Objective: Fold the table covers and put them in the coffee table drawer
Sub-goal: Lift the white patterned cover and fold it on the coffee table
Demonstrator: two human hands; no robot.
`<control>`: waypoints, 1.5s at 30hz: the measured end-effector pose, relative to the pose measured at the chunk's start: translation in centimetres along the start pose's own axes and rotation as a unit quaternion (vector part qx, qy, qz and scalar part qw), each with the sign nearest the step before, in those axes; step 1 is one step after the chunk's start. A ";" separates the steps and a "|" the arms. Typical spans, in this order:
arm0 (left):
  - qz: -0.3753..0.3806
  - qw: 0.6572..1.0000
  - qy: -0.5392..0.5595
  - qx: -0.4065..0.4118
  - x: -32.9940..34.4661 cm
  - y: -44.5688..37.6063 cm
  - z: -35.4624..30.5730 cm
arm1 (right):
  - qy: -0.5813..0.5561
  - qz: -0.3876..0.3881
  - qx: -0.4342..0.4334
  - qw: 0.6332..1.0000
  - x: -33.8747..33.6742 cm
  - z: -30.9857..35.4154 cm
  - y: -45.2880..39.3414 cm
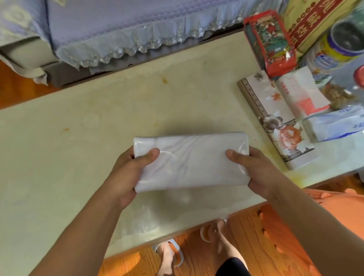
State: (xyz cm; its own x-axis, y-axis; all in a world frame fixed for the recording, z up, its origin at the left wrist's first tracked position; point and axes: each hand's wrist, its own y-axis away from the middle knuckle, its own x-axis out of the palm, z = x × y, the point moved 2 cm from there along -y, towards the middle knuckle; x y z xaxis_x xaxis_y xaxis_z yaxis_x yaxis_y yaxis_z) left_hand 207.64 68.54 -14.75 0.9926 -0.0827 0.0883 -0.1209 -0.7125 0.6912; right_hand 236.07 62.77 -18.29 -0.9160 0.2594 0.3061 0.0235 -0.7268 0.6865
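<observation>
1. The pale coffee table (74, 152) fills the middle.
2. A white folded table cover (191, 161) sits just above the table, near its front edge.
3. The left hand (126, 172) grips the cover's left end, thumb on top.
4. The right hand (254, 168) grips the right end the same way.

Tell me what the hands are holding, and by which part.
Both hold the folded cover by its short ends: the left hand grips the left end, the right hand the right end, thumbs on top.
</observation>
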 end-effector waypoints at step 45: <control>0.019 0.804 -0.526 0.275 27.3 -17.1 -2.0 | -0.286 -0.508 0.197 0.788 -13.1 -4.7 -2.9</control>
State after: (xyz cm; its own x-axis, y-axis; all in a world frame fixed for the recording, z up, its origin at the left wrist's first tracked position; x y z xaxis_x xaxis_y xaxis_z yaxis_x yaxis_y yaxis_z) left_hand 236.80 79.86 -22.78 0.4784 -0.4496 -0.7544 -0.4175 -0.8722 0.2550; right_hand 246.09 58.53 -27.39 -0.2138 0.9063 -0.3645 -0.3794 0.2668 0.8859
